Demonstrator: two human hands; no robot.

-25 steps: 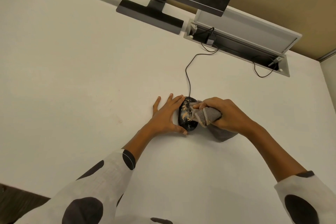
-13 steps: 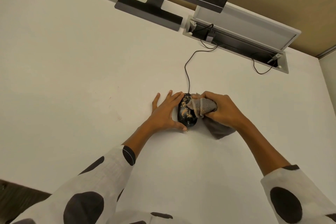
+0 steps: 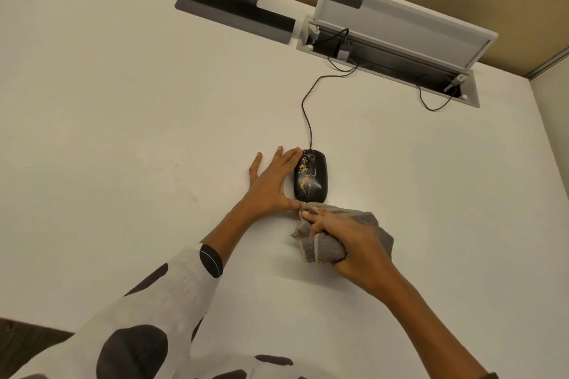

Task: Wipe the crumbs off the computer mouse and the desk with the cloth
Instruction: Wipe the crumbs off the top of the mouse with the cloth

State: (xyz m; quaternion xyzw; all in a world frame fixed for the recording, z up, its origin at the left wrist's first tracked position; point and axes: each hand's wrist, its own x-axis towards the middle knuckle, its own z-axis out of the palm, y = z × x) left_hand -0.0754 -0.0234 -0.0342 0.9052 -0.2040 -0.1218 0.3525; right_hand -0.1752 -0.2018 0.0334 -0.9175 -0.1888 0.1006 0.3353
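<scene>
At frame centre the wired black mouse (image 3: 310, 177), crumb-speckled, light and slippery, is steadied by the flat, straight-fingered left hand (image 3: 271, 184) on its left flank; just below, the right hand (image 3: 345, 243) clutches the soft bunched grey cloth (image 3: 326, 248) on the white desk (image 3: 123, 132)

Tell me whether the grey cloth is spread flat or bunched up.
Bunched up. The grey cloth is crumpled into a wad gripped in the right hand, just below the crumb-speckled black computer mouse.
</scene>
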